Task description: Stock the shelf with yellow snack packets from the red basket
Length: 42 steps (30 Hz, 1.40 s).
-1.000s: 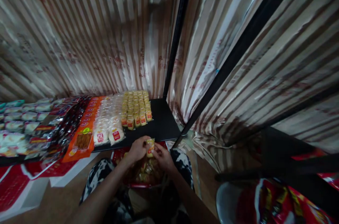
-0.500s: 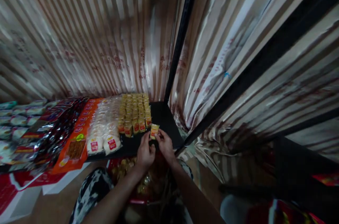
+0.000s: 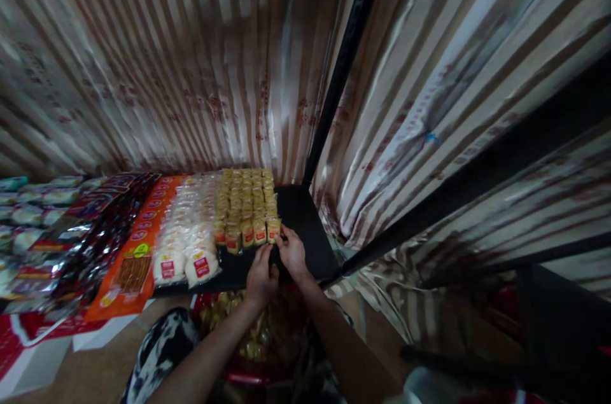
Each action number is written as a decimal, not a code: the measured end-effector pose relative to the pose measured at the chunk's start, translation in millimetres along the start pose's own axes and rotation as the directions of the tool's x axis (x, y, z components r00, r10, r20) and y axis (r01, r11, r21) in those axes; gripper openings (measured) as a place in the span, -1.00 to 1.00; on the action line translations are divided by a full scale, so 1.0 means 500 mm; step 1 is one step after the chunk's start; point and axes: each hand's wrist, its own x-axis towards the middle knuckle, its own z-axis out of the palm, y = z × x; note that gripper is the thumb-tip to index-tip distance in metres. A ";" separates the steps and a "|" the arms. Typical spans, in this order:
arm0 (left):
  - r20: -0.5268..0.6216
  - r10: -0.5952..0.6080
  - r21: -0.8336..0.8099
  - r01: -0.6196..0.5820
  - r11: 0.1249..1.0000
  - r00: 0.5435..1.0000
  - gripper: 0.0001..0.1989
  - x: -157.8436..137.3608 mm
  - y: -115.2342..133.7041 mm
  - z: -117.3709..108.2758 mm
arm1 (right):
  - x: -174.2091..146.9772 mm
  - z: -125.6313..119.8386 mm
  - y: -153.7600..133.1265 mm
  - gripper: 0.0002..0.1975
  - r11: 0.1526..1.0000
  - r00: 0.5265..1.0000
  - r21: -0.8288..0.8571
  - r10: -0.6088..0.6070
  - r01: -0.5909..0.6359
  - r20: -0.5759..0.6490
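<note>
Several rows of small yellow snack packets (image 3: 245, 200) stand in a block on a black shelf (image 3: 300, 219). At the block's front right corner is one yellow snack packet (image 3: 273, 229) with a red and white label. The fingertips of my right hand (image 3: 292, 254) are closed on its right side and lower edge. My left hand (image 3: 261, 277) is just below and in front of the row, its fingers stretched forward and the thumb apart, with nothing visible in it. Below my forearms, a red container (image 3: 243, 377) holds more yellow packets, partly hidden by my arms.
Clear-wrapped round white packs (image 3: 200, 264) lie left of the yellow block. Beyond them are an orange snack bag (image 3: 138, 251), dark glossy bags (image 3: 90, 232) and pale packets. A black upright post (image 3: 334, 92) stands at the shelf's back corner, before striped sheeting (image 3: 238, 60).
The yellow packet, earlier held between both hands in front of the block, is now at the front row's right end. My right hand moved forward with it; my left hand has drawn slightly off.
</note>
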 end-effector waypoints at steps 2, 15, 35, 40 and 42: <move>0.002 0.008 0.001 -0.008 1.000 1.000 -0.46 0.001 -0.003 0.002 | -0.001 -0.002 -0.003 -0.55 1.000 1.000 0.013 -0.014 0.014 -0.011; -0.006 0.049 -0.042 -0.049 0.998 0.999 -0.37 0.011 -0.009 0.015 | -0.001 0.013 -0.013 -0.58 0.986 0.996 0.161 -0.022 0.036 -0.086; -0.008 -0.006 -0.112 0.005 0.994 1.000 -0.38 0.001 -0.005 0.018 | -0.029 0.017 -0.004 -0.47 0.996 0.998 0.080 0.031 -0.025 -0.064; -0.019 0.000 -0.104 -0.002 0.995 1.000 -0.39 0.001 -0.007 0.018 | -0.031 0.011 -0.008 -0.49 0.991 0.999 0.128 0.039 -0.042 0.028; -0.023 0.010 -0.093 -0.012 0.996 1.000 -0.40 -0.003 -0.006 0.013 | -0.035 0.005 -0.011 -0.50 0.989 0.999 0.145 0.036 -0.040 0.028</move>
